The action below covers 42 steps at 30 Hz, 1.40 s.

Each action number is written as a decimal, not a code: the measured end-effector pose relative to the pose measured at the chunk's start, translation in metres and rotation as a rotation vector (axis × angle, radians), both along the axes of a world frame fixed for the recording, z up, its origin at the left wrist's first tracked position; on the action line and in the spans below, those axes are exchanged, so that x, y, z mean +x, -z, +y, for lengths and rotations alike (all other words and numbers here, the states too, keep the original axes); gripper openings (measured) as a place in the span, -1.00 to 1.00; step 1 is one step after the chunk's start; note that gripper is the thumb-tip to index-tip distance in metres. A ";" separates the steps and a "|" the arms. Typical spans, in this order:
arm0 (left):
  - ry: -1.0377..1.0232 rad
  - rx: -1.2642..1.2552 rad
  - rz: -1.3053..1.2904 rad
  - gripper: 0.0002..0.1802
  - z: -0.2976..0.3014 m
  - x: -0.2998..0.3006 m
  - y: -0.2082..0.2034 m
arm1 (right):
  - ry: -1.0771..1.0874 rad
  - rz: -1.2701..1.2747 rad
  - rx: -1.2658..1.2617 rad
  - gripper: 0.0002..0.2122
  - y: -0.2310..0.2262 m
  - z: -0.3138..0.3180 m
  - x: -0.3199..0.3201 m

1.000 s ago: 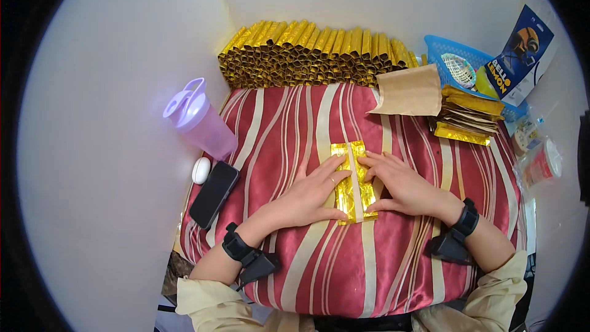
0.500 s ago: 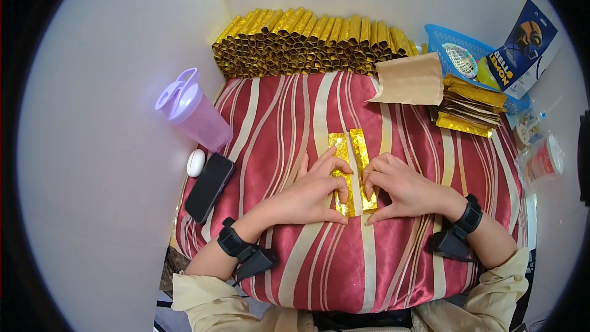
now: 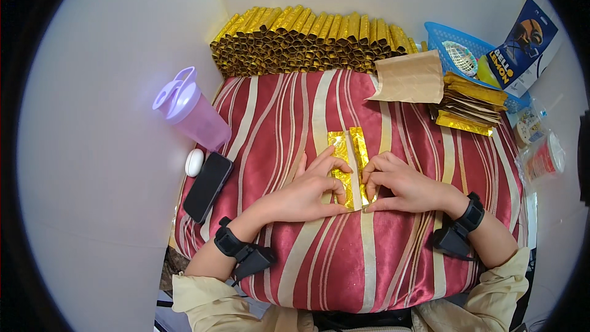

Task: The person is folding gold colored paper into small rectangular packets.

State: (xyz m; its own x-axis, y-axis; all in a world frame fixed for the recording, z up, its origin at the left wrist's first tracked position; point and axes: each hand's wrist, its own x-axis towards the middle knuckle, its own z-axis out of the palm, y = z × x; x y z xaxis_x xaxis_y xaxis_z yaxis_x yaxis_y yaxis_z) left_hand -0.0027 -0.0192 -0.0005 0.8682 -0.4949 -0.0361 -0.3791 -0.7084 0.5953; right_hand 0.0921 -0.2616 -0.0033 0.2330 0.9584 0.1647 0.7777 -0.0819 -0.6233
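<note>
A sheet of gold foil paper [image 3: 339, 142] lies on the red striped cloth in front of me, its right side folded inward and a pale strip running down its middle. My left hand [image 3: 310, 190] is on the left part, fingers curled on the foil and thumb by the near edge. My right hand [image 3: 401, 185] grips the right folded side between bent fingers and thumb, close to the near corner. Part of the lower foil is hidden under both hands.
Rolled gold tubes [image 3: 307, 43] are stacked at the back. At right are brown paper [image 3: 409, 78], a pile of gold foil sheets [image 3: 470, 107], a blue basket [image 3: 444, 34] and a cup [image 3: 544, 160]. A purple tumbler [image 3: 196, 114], phone [image 3: 209, 187] and white oval case [image 3: 194, 163] are left.
My right thumb has come in against the near edge of the foil, and my left thumb has shifted slightly up. The right fold looks drawn closer toward the middle strip.
</note>
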 end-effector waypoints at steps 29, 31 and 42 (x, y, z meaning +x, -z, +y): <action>0.044 -0.052 -0.046 -0.87 0.005 0.000 0.002 | -0.050 -0.003 0.054 -0.88 -0.003 -0.002 0.006; 0.047 -0.067 -0.062 -0.86 0.006 0.000 -0.001 | -0.061 -0.074 0.065 -0.89 -0.012 -0.003 0.004; -0.068 0.350 -0.556 -0.78 0.000 -0.003 -0.024 | -0.130 -0.149 0.087 -0.78 -0.019 0.005 -0.033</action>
